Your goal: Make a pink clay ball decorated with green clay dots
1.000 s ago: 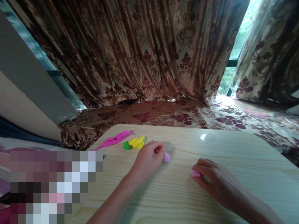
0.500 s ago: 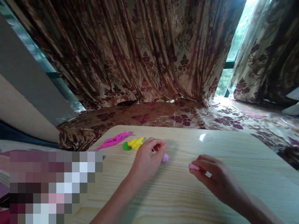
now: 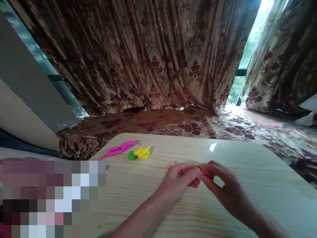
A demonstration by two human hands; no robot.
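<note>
My left hand (image 3: pixel 182 177) and my right hand (image 3: pixel 219 177) meet above the front middle of the table. Between their fingertips is a small piece of light pink modelling clay (image 3: pixel 201 172), mostly covered by the fingers, with both hands pinching it. Just behind my left hand, another bit of light pink clay (image 3: pixel 170 165) lies on the tabletop, partly hidden. Farther left, a lump of yellow clay (image 3: pixel 143 152) touches a round green clay piece (image 3: pixel 132 155). A long, twisted strip of magenta clay (image 3: pixel 119 149) stretches toward the table's left edge.
The pale wood-grain table (image 3: pixel 237 211) has rounded far corners. Beyond it are a flower-patterned cloth-covered ledge (image 3: pixel 153 124) and long patterned curtains (image 3: pixel 148 59). A white object with a cable (image 3: pixel 307 112) stands at the far right. The lower left is pixelated.
My left hand has moved right and toward me, away from the pink bit on the table, to join my right hand at the pink clay. The right hand has hardly moved.
</note>
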